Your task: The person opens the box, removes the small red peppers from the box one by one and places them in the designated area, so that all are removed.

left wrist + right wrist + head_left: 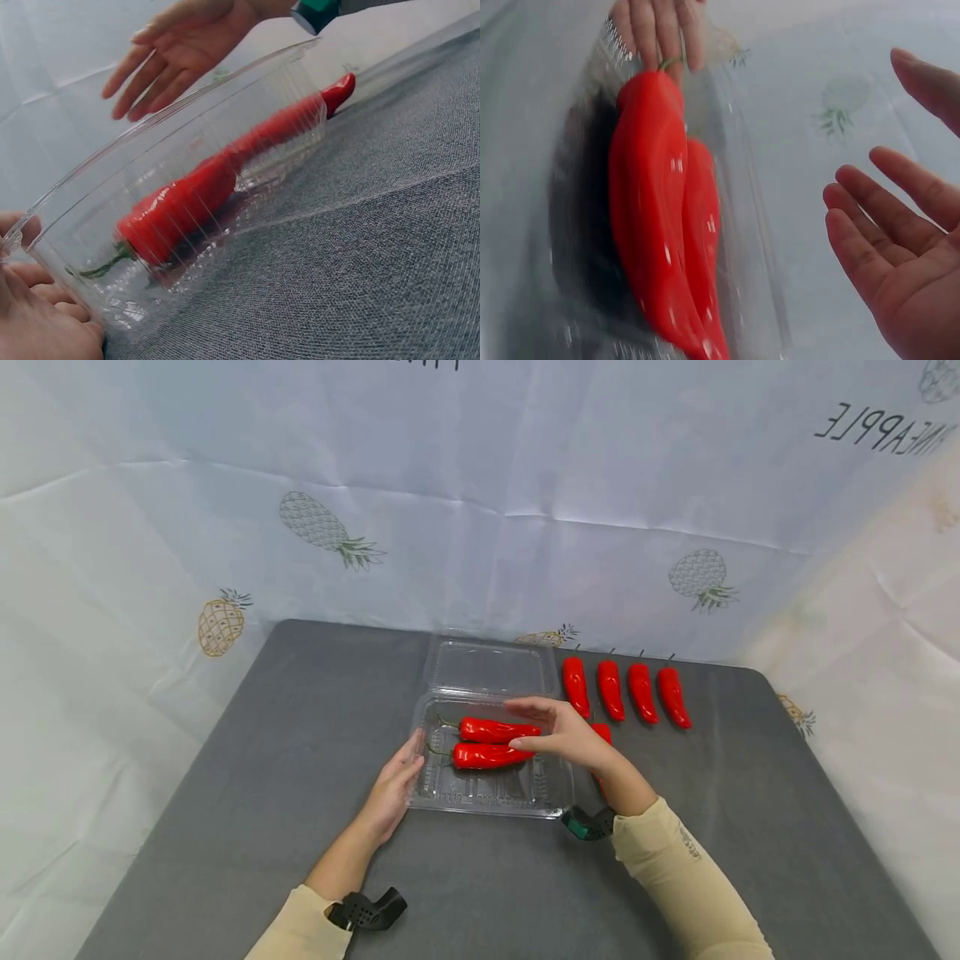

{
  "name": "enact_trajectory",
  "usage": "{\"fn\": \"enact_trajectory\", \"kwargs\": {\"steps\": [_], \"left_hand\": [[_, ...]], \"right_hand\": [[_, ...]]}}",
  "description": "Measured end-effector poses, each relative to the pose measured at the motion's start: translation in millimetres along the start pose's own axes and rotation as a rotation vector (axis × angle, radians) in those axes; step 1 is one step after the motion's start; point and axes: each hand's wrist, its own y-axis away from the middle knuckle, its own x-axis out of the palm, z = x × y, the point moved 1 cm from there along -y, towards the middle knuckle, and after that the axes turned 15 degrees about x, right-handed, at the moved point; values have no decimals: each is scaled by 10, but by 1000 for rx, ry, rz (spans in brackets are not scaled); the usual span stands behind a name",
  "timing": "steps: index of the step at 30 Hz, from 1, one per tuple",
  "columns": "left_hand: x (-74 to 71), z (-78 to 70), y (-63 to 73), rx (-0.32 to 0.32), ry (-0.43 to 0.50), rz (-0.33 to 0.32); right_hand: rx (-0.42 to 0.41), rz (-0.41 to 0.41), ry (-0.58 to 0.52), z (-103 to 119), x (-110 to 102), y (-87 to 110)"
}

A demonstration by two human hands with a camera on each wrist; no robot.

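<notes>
A clear plastic clamshell container (480,797) lies on the table with its lid (491,667) folded back. Two red chili peppers sit side by side in its tray, a nearer one (487,756) and a farther one (491,730), stems pointing left. My left hand (392,789) holds the container's left side, its fingers at the wall and rim. Over the tray's right part hovers my right hand (562,735), fingers spread and nothing between them; the right wrist view shows this hand (915,232) apart from the peppers (649,202).
Several more red peppers (642,692) stand in a row at the back right of the grey table (750,827). Another pepper (602,732) lies right of the container, partly hidden by the right forearm. A pineapple-print cloth (480,577) hangs behind.
</notes>
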Motion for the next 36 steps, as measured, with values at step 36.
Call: {"fn": "enact_trajectory", "kwargs": {"steps": [36], "left_hand": [[25,-19,-22,-12,-9,-1]], "right_hand": [[152,56,233,-153,303,-317]]}}
